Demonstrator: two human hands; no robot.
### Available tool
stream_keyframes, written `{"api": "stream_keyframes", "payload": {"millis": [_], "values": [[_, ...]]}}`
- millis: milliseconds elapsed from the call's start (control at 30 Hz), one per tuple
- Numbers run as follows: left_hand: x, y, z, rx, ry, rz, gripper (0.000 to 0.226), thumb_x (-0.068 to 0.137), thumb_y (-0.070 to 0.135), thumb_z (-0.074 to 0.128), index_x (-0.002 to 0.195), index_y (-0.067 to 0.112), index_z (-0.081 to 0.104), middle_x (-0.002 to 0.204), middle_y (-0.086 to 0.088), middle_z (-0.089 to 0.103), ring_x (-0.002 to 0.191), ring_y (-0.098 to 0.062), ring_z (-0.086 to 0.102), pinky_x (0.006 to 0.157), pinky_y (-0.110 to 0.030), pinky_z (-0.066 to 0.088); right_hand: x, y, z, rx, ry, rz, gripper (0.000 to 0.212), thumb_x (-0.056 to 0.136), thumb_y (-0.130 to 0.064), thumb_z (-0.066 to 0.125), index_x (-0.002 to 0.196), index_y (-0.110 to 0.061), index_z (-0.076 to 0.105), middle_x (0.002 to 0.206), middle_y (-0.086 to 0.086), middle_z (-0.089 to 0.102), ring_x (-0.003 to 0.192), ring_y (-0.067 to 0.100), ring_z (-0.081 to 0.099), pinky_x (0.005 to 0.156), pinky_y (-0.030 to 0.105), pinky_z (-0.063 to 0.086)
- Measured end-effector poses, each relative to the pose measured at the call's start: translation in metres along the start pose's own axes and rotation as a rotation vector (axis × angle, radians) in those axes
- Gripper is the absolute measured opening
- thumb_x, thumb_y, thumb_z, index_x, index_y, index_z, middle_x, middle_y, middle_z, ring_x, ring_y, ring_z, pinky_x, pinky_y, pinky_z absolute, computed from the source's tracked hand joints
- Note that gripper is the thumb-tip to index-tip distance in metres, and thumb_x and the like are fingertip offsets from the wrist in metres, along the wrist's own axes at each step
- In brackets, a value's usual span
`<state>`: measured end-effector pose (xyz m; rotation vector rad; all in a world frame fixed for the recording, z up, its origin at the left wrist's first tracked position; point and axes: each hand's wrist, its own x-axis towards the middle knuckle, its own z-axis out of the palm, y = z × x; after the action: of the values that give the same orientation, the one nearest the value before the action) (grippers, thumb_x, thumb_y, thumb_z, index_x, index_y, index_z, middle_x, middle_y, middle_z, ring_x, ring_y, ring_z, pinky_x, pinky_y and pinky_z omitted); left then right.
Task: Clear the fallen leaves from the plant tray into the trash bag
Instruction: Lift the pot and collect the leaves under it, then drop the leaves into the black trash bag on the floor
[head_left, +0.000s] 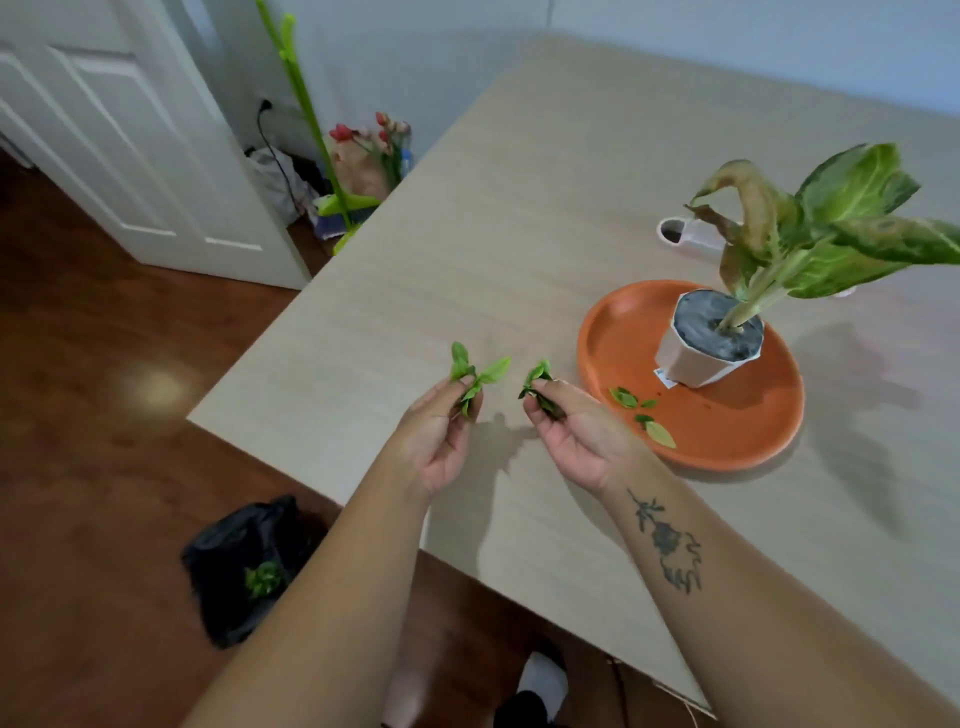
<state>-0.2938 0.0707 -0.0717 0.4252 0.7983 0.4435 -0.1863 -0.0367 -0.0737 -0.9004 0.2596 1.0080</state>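
Observation:
An orange round tray (613, 332) sits on the beige table, with a white pot and a leafy plant (706, 343) standing in it. Several small fallen leaves (644, 413) lie on the tray's near side. My left hand (441, 436) pinches a bunch of green leaves (475, 371) above the table, left of the tray. My right hand (571, 431) holds a smaller bunch of leaves (537, 376) just off the tray's left rim. A black trash bag (234, 540) stands open on the floor below the table corner, with green leaves inside.
The table's (467, 234) corner edge runs close to my left forearm. A white oblong object (680, 234) lies behind the plant. On the wooden floor by the wall stand a green broom (311, 130), bags and flowers (374, 150); a white door (130, 145) is at left.

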Motion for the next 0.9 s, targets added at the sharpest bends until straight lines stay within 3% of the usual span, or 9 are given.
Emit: {"api": "stream_keyframes", "payload": {"millis": [300,467,600,900], "values": [[-0.040,0.090,-0.124,-0.108,0.072,0.142,0.013,0.091,-0.002,0.056,0.095,0.004,0.067,0.078,0.000,0.073,0.071,-0.003,0.067,0.075,-0.013,0.055,0.000,0.121,0.096,-0.039,-0.085,0.129,0.014,0.088,0.007,0.055,0.078,0.000,0.061,0.068,0.007,0.066,0.062,0.009,0.067,0.062,0.017,0.057],[-0.072,0.143,-0.208,-0.125,0.085,0.194,0.026,0.091,0.003,0.058,0.116,-0.002,0.064,0.113,-0.015,0.069,0.093,-0.013,0.067,0.077,-0.019,0.058,-0.006,0.205,0.157,-0.057,-0.138,0.199,0.015,0.089,0.008,0.053,0.078,0.001,0.060,0.067,0.007,0.066,0.062,0.008,0.068,0.059,0.016,0.056],[-0.095,0.176,-0.266,-0.177,0.200,0.235,0.016,0.090,0.000,0.058,0.102,0.005,0.068,0.093,-0.008,0.073,0.072,-0.006,0.068,0.070,-0.014,0.056,-0.010,0.269,0.195,-0.128,-0.189,0.278,0.011,0.090,0.006,0.054,0.083,0.002,0.061,0.083,0.010,0.061,0.081,0.011,0.062,0.063,0.016,0.057],[-0.121,0.211,-0.372,-0.329,0.401,0.317,0.029,0.090,0.000,0.059,0.119,-0.003,0.059,0.102,-0.010,0.068,0.084,-0.008,0.064,0.074,-0.016,0.057,-0.006,0.362,0.253,-0.318,-0.241,0.415,0.007,0.089,0.005,0.056,0.089,0.001,0.062,0.091,0.011,0.063,0.088,0.013,0.060,0.075,0.019,0.057]]}}
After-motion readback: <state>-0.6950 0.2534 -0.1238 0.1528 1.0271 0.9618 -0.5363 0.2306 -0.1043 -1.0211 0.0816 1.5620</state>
